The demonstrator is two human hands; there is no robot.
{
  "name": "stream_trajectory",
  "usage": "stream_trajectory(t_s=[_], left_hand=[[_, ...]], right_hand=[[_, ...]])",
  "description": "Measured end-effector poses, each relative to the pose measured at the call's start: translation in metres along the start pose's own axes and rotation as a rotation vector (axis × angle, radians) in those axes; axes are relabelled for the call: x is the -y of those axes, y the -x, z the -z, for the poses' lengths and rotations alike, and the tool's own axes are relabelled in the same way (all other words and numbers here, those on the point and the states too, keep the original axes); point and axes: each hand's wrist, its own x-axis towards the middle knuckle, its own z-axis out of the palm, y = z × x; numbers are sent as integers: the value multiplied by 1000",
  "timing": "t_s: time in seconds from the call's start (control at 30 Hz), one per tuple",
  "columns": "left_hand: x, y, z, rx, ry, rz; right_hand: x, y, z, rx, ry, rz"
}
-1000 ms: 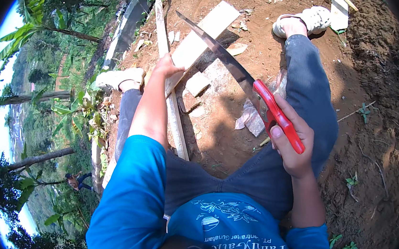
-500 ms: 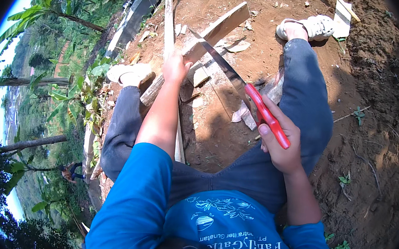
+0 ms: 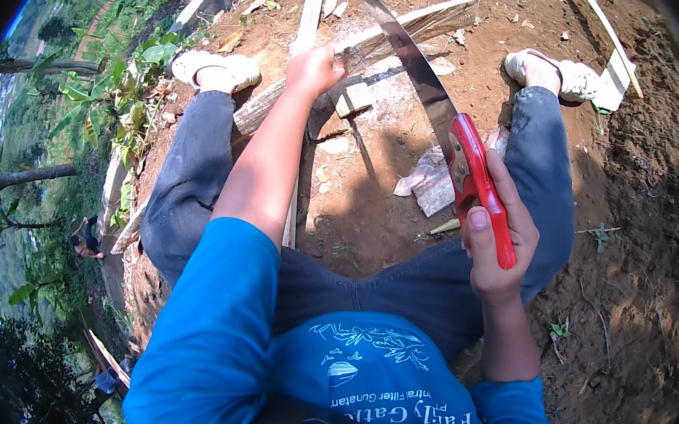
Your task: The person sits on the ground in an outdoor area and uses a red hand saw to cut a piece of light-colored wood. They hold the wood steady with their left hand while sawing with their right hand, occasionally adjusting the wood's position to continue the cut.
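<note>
My right hand (image 3: 506, 243) is wrapped round the red handle of a handsaw (image 3: 422, 73), thumb along the near side. Its long curved blade points up and left, passing in view over a rough wooden board (image 3: 423, 24); whether blade and board touch I cannot tell. My left hand (image 3: 314, 72) is closed on a narrow wooden strip (image 3: 310, 13) where the strip crosses the board. The strip runs from the far edge back toward my lap. A small cut wood block (image 3: 354, 99) lies on the ground just beyond my left wrist.
My legs are spread either side of the work, with light clogs (image 3: 561, 76) on my feet. Pale flat scraps (image 3: 432, 180) lie on the brown soil between them. A stick leans by a pale piece (image 3: 614, 81) at far right. Left, plants edge a drop; a person (image 3: 89, 237) is far off.
The saw has swung more upright, and my right hand sits slightly farther right. The board has tilted and shows less of its flat face. My left hand keeps hold of the strip.
</note>
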Motion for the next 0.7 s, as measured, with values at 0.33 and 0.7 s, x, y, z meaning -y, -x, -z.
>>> stream_trajectory(t_s=[0.33,0.7], left_hand=[[1,11,-3,-101,-12,-75],[15,21,-12,232,128,-150]], right_hand=[[-5,1,-2,6,43,-142],[12,18,15,24,-76,-307]])
